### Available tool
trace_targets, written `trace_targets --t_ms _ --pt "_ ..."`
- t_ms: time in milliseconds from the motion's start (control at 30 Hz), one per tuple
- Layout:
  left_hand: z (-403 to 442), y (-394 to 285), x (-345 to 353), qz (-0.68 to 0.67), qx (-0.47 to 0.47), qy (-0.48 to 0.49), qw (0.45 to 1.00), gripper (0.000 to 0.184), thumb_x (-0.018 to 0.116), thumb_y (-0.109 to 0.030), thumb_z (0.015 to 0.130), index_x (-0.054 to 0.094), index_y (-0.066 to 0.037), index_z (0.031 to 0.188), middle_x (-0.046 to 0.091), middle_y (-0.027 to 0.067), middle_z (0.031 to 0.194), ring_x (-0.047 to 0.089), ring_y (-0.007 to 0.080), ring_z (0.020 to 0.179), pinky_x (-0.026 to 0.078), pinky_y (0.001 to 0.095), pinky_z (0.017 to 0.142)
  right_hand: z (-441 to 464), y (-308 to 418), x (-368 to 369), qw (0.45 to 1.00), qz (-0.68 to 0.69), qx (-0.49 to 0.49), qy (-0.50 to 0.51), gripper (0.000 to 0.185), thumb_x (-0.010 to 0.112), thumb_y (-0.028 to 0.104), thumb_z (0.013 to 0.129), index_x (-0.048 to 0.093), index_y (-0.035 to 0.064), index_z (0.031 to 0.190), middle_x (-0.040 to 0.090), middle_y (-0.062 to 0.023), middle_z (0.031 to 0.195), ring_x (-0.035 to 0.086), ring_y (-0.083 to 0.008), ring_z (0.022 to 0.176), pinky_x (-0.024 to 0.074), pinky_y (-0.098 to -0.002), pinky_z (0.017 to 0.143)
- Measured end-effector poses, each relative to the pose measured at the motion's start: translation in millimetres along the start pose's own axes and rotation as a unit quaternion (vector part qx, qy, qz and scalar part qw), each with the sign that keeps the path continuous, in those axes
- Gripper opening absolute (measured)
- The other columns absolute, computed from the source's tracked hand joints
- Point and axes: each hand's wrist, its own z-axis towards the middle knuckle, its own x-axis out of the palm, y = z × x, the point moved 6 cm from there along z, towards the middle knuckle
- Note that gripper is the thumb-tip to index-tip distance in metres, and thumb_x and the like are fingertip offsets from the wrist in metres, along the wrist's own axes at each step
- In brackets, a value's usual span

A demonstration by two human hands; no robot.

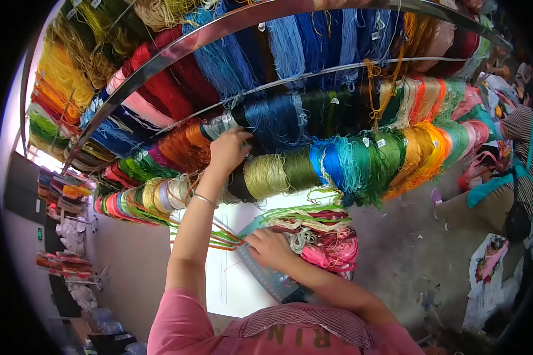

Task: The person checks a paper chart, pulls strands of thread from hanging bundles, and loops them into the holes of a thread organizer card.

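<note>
My left hand (pixel 230 149), with a bracelet at its wrist, reaches up to the rack. Its fingers are apart and touch or lie close to a dark skein beside the dark blue thread (pixel 272 121). What the fingertips meet is in shadow. Lower down, my right hand (pixel 269 248) is closed around a bundle of green and orange-red threads (pixel 222 238) that stretch out to the left. Beside that hand lies a pile of pink, white and green skeins (pixel 331 247), on top of a grey-teal patterned cloth or bag (pixel 263 275).
Skeins of many colours hang in rows on the rack, including olive (pixel 299 170) and bright blue (pixel 328 163). A curved metal rail (pixel 219 29) crosses above. Under my hands is a white surface (pixel 219 296). At right, a person in a striped top (pixel 521 136) stands near plastic bags (pixel 485 278).
</note>
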Motion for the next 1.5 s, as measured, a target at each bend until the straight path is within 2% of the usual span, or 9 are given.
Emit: trace_targets --t_ms 233,533,800,833,967,1067,1200,1333,1500 --pt "34.2 -46.6 16.4 -0.092 -0.170 -0.140 0.971 0.027 0.075 -0.035 0.078 0.073 -0.009 0.085 0.067 0.0083 0.088 0.065 0.0298 0.079 0.050 0.0394 0.068 2.5 -6.6 4.7 0.999 0.003 0.048 -0.020 0.018 0.066 0.017 0.078 0.061 0.0091 0.093 0.057 -0.0098 0.083 0.062 -0.0291 0.080 0.0528 -0.0429 0.063" --pt "21.2 -32.7 32.1 -0.145 -0.215 -0.124 0.958 0.023 0.072 -0.030 0.080 0.071 -0.008 0.075 0.066 0.0098 0.081 0.064 0.0330 0.076 0.048 0.0432 0.066 2.6 -3.1 -4.8 0.996 -0.018 0.053 -0.066 0.013 0.065 0.015 0.079 0.061 0.0059 0.087 0.057 -0.0109 0.085 0.062 -0.0291 0.079 0.0537 -0.0411 0.063" --pt "-8.4 -30.4 16.3 -0.252 -0.108 -0.133 0.952 0.019 0.072 -0.022 0.082 0.067 -0.004 0.077 0.061 0.0088 0.076 0.060 0.0263 0.067 0.046 0.0364 0.062 8.9 -9.4 -15.4 0.985 0.140 0.101 0.018 0.025 0.069 0.021 0.084 0.068 0.0060 0.103 0.066 -0.0106 0.088 0.065 -0.0231 0.079 0.0530 -0.0367 0.072" --pt "-15.5 -34.6 7.9 -0.275 -0.085 -0.136 0.948 0.017 0.071 -0.019 0.082 0.067 -0.004 0.078 0.060 0.0088 0.075 0.059 0.0254 0.066 0.046 0.0352 0.062 10.4 -12.8 -27.0 0.944 0.283 0.167 -0.040 0.022 0.067 0.019 0.088 0.067 0.0045 0.104 0.067 -0.0053 0.085 0.063 -0.0151 0.073 0.0514 -0.0314 0.067" --pt "-60.0 -52.2 -23.3 -0.376 -0.017 -0.146 0.915 0.014 0.068 -0.014 0.082 0.063 -0.004 0.075 0.057 0.0095 0.076 0.059 0.0279 0.065 0.046 0.0375 0.060 27.4 -30.7 -118.5 0.890 0.283 0.216 -0.285 0.016 0.056 0.013 0.096 0.068 0.0033 0.102 0.061 0.0020 0.079 0.052 -0.0038 0.067 0.0418 -0.0203 0.059" --pt "-85.7 -67.0 -32.8 -0.355 0.046 -0.153 0.921 0.009 0.067 -0.010 0.080 0.062 -0.003 0.077 0.056 0.0105 0.077 0.059 0.0300 0.068 0.046 0.0379 0.060 58.8 -62.5 -145.7 0.936 0.091 0.168 -0.296 0.028 0.057 0.025 0.097 0.067 0.0012 0.108 0.067 -0.0063 0.098 0.062 -0.0158 0.087 0.0494 -0.0289 0.079" --pt "-106.9 -83.5 -36.8 -0.337 0.109 -0.176 0.919 0.008 0.068 -0.010 0.081 0.063 -0.004 0.082 0.057 0.0098 0.079 0.060 0.0298 0.071 0.048 0.0383 0.062 96.8 -85.1 -128.3 0.779 0.510 0.293 -0.219 0.036 0.061 0.030 0.096 0.061 -0.0014 0.114 0.065 -0.0078 0.096 0.062 -0.0200 0.090 0.0515 -0.0306 0.084" --pt "-113.0 -79.4 -26.2 -0.381 0.056 -0.111 0.916 0.008 0.066 -0.010 0.085 0.066 -0.005 0.092 0.062 0.0095 0.087 0.063 0.0291 0.078 0.050 0.0365 0.067 95.2 -82.8 -134.2 0.809 0.511 0.250 -0.147 0.024 0.063 0.024 0.094 0.064 0.0020 0.105 0.062 -0.0006 0.082 0.052 -0.0062 0.067 0.0414 -0.0208 0.061" --pt "-130.3 -37.4 -20.1 -0.424 0.002 -0.130 0.896 0.016 0.064 -0.008 0.088 0.069 -0.003 0.102 0.066 0.0116 0.095 0.064 0.0239 0.084 0.050 0.0302 0.074 20.6 -77.6 -171.4 0.860 0.368 0.277 -0.220 0.012 0.064 0.018 0.091 0.065 0.0070 0.086 0.054 0.0044 0.072 0.040 -0.0036 0.062 0.0295 -0.0203 0.056"
